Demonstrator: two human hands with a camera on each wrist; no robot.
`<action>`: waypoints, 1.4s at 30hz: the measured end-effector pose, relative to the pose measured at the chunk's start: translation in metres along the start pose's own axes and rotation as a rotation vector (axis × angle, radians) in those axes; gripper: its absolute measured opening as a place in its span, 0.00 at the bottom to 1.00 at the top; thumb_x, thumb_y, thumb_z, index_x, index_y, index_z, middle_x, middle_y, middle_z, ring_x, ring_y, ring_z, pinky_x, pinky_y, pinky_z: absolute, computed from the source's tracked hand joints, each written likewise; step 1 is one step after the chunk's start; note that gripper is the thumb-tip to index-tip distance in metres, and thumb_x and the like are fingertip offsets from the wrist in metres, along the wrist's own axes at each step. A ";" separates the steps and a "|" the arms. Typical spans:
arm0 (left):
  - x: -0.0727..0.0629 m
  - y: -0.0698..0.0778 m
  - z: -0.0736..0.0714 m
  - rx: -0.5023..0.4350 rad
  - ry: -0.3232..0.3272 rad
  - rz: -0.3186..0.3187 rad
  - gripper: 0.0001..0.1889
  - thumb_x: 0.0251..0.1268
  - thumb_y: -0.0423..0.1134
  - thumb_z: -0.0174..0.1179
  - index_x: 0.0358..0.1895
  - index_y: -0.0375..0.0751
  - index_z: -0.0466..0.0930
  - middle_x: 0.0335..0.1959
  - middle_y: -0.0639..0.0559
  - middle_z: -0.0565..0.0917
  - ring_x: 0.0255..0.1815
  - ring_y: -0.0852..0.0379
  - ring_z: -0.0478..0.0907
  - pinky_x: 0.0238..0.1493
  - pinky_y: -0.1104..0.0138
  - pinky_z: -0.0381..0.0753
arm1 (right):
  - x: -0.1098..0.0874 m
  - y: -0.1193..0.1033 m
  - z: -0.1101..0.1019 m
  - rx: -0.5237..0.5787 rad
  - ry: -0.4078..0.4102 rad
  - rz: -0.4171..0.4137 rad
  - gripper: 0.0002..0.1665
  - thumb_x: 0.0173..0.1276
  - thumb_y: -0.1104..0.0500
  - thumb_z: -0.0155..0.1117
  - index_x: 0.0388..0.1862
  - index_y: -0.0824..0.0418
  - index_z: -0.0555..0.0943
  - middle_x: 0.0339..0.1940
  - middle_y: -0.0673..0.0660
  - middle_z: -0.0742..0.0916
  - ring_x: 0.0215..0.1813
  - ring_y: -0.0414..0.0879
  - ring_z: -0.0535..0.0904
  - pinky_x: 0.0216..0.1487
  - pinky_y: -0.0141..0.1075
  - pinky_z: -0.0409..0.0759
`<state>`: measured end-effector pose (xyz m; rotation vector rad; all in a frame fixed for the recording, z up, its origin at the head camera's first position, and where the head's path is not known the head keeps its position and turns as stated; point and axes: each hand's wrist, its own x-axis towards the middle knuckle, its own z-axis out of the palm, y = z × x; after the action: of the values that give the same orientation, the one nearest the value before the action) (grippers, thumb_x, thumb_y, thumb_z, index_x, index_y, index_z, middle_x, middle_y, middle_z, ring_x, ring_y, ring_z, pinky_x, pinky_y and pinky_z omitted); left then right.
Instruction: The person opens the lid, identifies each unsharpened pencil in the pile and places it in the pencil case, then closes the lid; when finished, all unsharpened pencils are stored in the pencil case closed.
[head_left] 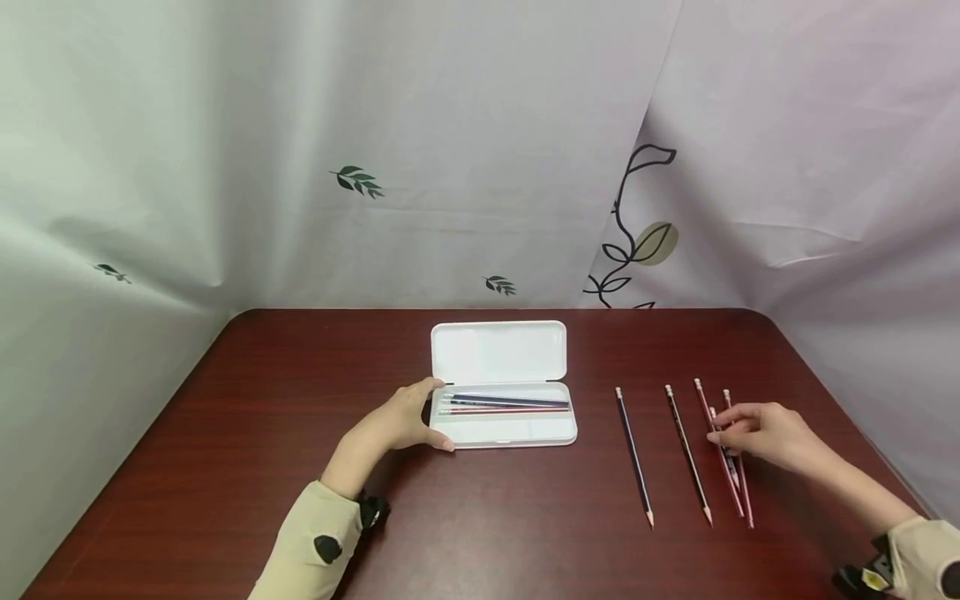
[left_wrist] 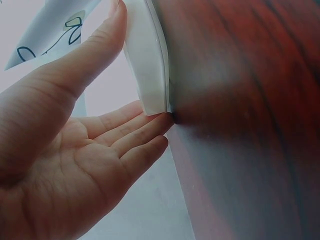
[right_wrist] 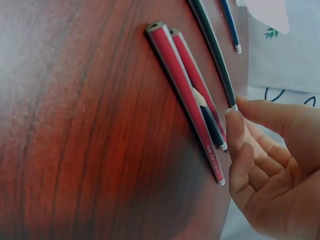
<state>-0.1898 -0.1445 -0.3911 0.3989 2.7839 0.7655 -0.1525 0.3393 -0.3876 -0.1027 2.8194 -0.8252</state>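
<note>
Left hand point(head_left: 399, 419) gripped the white pencil case point(head_left: 498, 430) by its left end. Couldn't tell if the right hand point(head_left: 772, 435) pinched the dark pencil point(right_wrist: 213, 127) between the red pencils point(right_wrist: 180, 80) on the right; such tight spacing risked a fingertip knocking one rolling.

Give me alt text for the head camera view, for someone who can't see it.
A person's right hand is at five loose pencils on a dark red table; the left hand touches the left end of an open white case with more pencils inside. Leaf-printed pale fabric hangs behind.
</note>
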 end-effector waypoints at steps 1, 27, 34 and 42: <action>0.000 0.000 0.000 0.001 -0.001 -0.001 0.49 0.32 0.47 0.79 0.63 0.34 0.65 0.60 0.37 0.72 0.61 0.43 0.69 0.60 0.51 0.68 | 0.001 0.000 0.000 -0.010 0.007 0.004 0.24 0.59 0.45 0.67 0.44 0.62 0.81 0.24 0.47 0.86 0.27 0.38 0.81 0.30 0.34 0.74; -0.001 0.002 -0.003 -0.016 0.007 0.019 0.48 0.31 0.46 0.79 0.62 0.34 0.66 0.57 0.38 0.74 0.59 0.44 0.71 0.58 0.52 0.69 | 0.021 -0.016 0.003 -0.130 -0.034 0.033 0.12 0.52 0.54 0.72 0.23 0.61 0.80 0.14 0.48 0.83 0.19 0.40 0.81 0.27 0.37 0.73; -0.003 0.002 -0.004 -0.023 0.002 0.017 0.48 0.32 0.46 0.79 0.62 0.34 0.65 0.57 0.39 0.74 0.59 0.45 0.71 0.59 0.52 0.68 | 0.026 -0.021 0.002 -0.110 -0.092 0.052 0.09 0.54 0.58 0.69 0.21 0.62 0.80 0.13 0.49 0.83 0.19 0.42 0.82 0.23 0.36 0.74; -0.001 0.003 -0.003 -0.007 -0.013 -0.002 0.49 0.33 0.48 0.78 0.63 0.36 0.65 0.59 0.40 0.73 0.60 0.45 0.69 0.59 0.52 0.68 | 0.028 -0.021 0.002 -0.127 -0.119 0.036 0.14 0.58 0.56 0.65 0.17 0.61 0.79 0.11 0.50 0.80 0.18 0.43 0.78 0.23 0.37 0.74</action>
<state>-0.1887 -0.1433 -0.3867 0.3977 2.7678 0.7695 -0.1793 0.3173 -0.3829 -0.1152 2.7512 -0.6104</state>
